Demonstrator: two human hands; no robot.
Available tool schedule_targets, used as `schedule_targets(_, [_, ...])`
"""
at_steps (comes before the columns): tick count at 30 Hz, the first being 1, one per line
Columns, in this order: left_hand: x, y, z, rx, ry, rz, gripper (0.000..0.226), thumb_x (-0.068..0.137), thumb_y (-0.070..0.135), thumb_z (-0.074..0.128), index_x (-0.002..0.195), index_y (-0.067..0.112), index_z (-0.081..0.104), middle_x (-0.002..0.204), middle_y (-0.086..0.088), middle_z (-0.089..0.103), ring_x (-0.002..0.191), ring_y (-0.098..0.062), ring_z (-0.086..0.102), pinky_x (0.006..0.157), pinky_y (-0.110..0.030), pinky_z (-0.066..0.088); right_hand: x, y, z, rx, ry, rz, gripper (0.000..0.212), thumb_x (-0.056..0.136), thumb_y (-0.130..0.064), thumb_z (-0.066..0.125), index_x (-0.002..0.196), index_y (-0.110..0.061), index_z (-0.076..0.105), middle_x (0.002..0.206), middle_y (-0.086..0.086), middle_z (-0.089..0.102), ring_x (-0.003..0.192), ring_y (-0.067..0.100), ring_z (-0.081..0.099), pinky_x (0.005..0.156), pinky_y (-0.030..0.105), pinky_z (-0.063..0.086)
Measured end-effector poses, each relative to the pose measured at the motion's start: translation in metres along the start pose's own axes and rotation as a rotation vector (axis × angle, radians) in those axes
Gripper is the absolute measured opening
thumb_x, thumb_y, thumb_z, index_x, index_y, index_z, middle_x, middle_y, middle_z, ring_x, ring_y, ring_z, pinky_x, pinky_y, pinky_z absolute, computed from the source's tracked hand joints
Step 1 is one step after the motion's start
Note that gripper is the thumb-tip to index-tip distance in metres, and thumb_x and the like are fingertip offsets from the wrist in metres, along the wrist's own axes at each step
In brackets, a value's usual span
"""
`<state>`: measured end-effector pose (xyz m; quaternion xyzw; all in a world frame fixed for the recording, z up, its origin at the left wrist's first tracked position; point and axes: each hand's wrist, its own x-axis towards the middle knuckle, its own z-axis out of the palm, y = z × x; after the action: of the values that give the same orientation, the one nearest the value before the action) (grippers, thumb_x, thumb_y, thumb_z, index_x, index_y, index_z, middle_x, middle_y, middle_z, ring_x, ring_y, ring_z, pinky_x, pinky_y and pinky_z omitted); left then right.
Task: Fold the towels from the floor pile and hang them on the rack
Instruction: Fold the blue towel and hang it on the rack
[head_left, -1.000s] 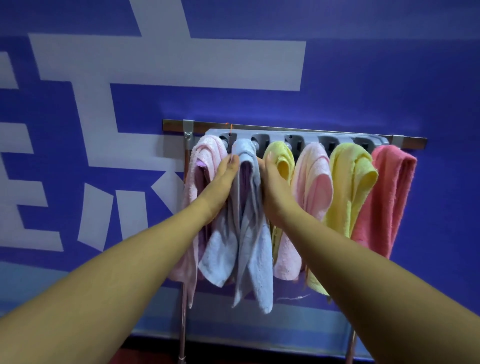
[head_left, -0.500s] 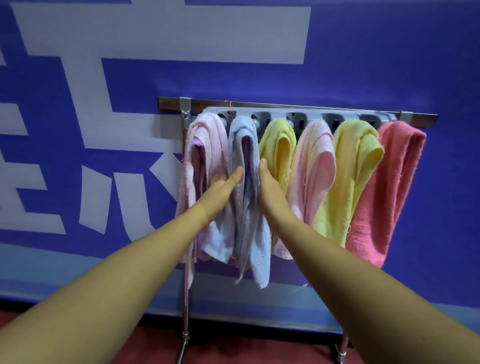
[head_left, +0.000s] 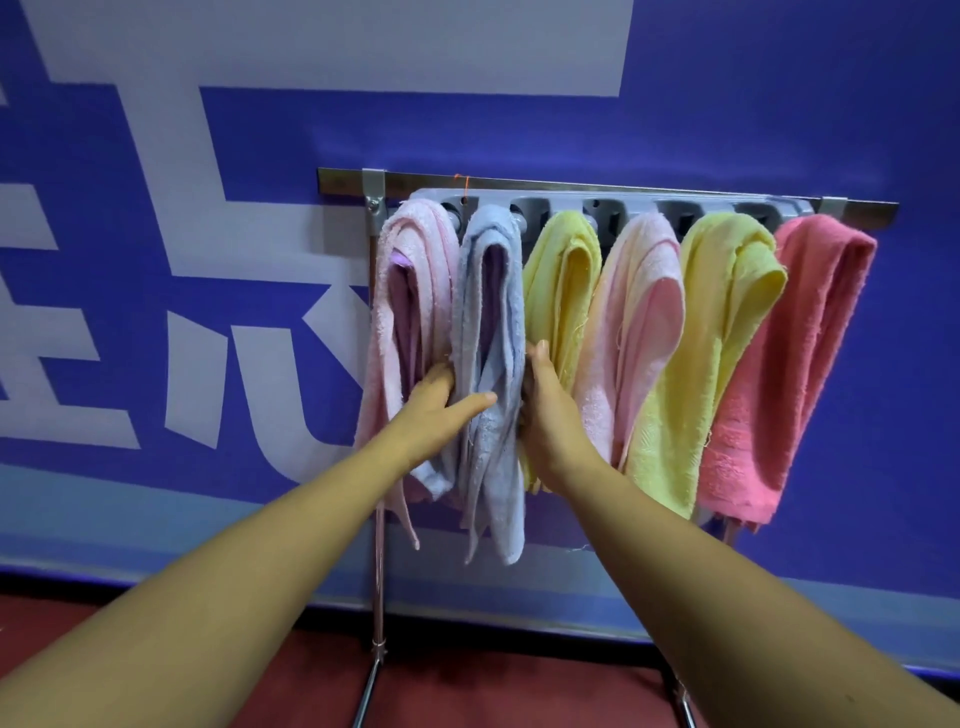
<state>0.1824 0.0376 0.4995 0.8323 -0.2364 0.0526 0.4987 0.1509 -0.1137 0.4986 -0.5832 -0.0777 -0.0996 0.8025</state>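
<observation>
A light blue towel hangs folded over the grey rack, second from the left. My left hand holds its left fold low down, thumb across the front and fingers tucked behind, between it and the pale pink towel. My right hand presses flat against the blue towel's right edge, thumb pointing up; its fingers are hidden behind the cloth. Further right hang a yellow towel, a pink-and-cream towel, a second yellow towel and a coral towel.
The rack stands on thin metal legs against a blue wall with large white characters. A steel rail runs along behind the rack's top. Red floor shows below; no floor pile is in view.
Both hands have slid down the light blue towel from near the rack's top to its lower half. The left thumb now lies across the towel's front. The view has moved closer and lower.
</observation>
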Motion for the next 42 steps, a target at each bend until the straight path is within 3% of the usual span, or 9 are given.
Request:
schedule_targets(5, [-0.005, -0.007, 0.011, -0.044, 0.016, -0.095, 0.081, 0.066, 0.073, 0.06, 0.131, 0.024, 0.055, 0.14, 0.003, 0.044, 0.124, -0.011, 0.051, 0.112, -0.031, 0.036, 0.001, 0.007, 0.003, 0.036, 0.058, 0.03, 0.062, 0.099, -0.066, 0.04, 0.132, -0.019, 0.065, 0.127, 0.008, 0.071, 0.121, 0.022, 0.066, 0.112, 0.045, 0.043])
schedule_targets(11, [-0.009, -0.012, 0.012, -0.381, -0.03, -0.205, 0.079, 0.074, 0.064, 0.063, 0.144, 0.051, 0.029, 0.143, 0.017, 0.05, 0.129, -0.014, 0.051, 0.11, -0.048, 0.041, -0.008, 0.024, -0.008, -0.058, 0.152, 0.152, 0.058, 0.1, -0.067, 0.03, 0.121, -0.031, 0.07, 0.112, -0.002, 0.077, 0.113, 0.018, 0.069, 0.109, 0.048, 0.046])
schedule_targets(16, [-0.023, -0.014, 0.014, -0.421, -0.012, -0.261, 0.06, 0.097, 0.047, 0.053, 0.151, 0.036, 0.03, 0.144, 0.013, 0.043, 0.131, -0.015, 0.044, 0.108, -0.044, 0.04, -0.026, 0.029, -0.009, -0.221, 0.216, 0.203, 0.071, 0.096, -0.073, 0.029, 0.12, -0.022, 0.072, 0.113, 0.004, 0.076, 0.112, 0.022, 0.068, 0.107, 0.043, 0.048])
schedule_targets(19, [-0.041, -0.024, 0.01, -0.378, 0.025, -0.282, 0.032, 0.099, 0.043, 0.051, 0.13, 0.034, 0.051, 0.131, 0.009, 0.053, 0.124, -0.015, 0.052, 0.102, -0.041, 0.047, -0.041, 0.023, -0.014, -0.297, 0.246, 0.19, 0.068, 0.101, -0.065, 0.027, 0.12, -0.018, 0.071, 0.105, 0.002, 0.076, 0.096, 0.016, 0.067, 0.089, 0.03, 0.05])
schedule_targets(21, [-0.059, -0.03, 0.007, -0.362, 0.051, -0.297, 0.014, 0.099, 0.041, 0.052, 0.108, 0.034, 0.059, 0.117, 0.005, 0.061, 0.111, -0.013, 0.058, 0.09, -0.035, 0.05, -0.057, 0.023, -0.021, -0.415, 0.276, 0.212, 0.068, 0.097, -0.067, 0.029, 0.119, -0.017, 0.07, 0.112, 0.005, 0.074, 0.103, 0.022, 0.066, 0.093, 0.033, 0.049])
schedule_targets(24, [-0.088, -0.042, 0.007, -0.251, 0.035, -0.326, 0.012, 0.093, 0.04, 0.059, 0.097, 0.029, 0.063, 0.101, 0.003, 0.064, 0.099, -0.016, 0.061, 0.087, -0.036, 0.051, -0.095, 0.031, -0.033, -0.663, 0.272, 0.17, 0.044, 0.103, -0.05, 0.039, 0.106, -0.015, 0.066, 0.101, 0.001, 0.067, 0.098, 0.02, 0.061, 0.081, 0.032, 0.045])
schedule_targets(27, [-0.119, -0.056, 0.014, -0.042, 0.029, -0.362, 0.006, 0.091, 0.029, 0.064, 0.086, 0.026, 0.065, 0.089, 0.004, 0.068, 0.092, -0.019, 0.066, 0.083, -0.038, 0.054, -0.133, 0.05, -0.045, -0.766, 0.254, 0.202, 0.031, 0.101, -0.039, 0.052, 0.117, -0.016, 0.065, 0.109, -0.001, 0.068, 0.104, 0.018, 0.061, 0.084, 0.029, 0.041])
schedule_targets(33, [-0.185, -0.081, 0.049, 0.17, -0.139, -0.433, 0.013, 0.085, 0.014, 0.061, 0.075, 0.02, 0.069, 0.07, 0.005, 0.067, 0.073, -0.016, 0.062, 0.077, -0.029, 0.052, -0.195, 0.107, -0.066, -0.924, 0.171, 0.4, 0.05, 0.098, -0.032, 0.058, 0.138, -0.002, 0.054, 0.137, 0.017, 0.061, 0.128, 0.031, 0.056, 0.107, 0.038, 0.043])
schedule_targets(42, [-0.254, -0.15, 0.14, 0.259, -0.369, -0.543, 0.009, 0.087, 0.012, 0.061, 0.081, 0.015, 0.068, 0.083, -0.004, 0.071, 0.075, -0.014, 0.06, 0.075, -0.028, 0.048, -0.258, 0.202, -0.112, -1.047, 0.074, 0.575, 0.045, 0.097, -0.025, 0.059, 0.134, 0.001, 0.056, 0.137, 0.02, 0.061, 0.126, 0.032, 0.057, 0.1, 0.03, 0.041])
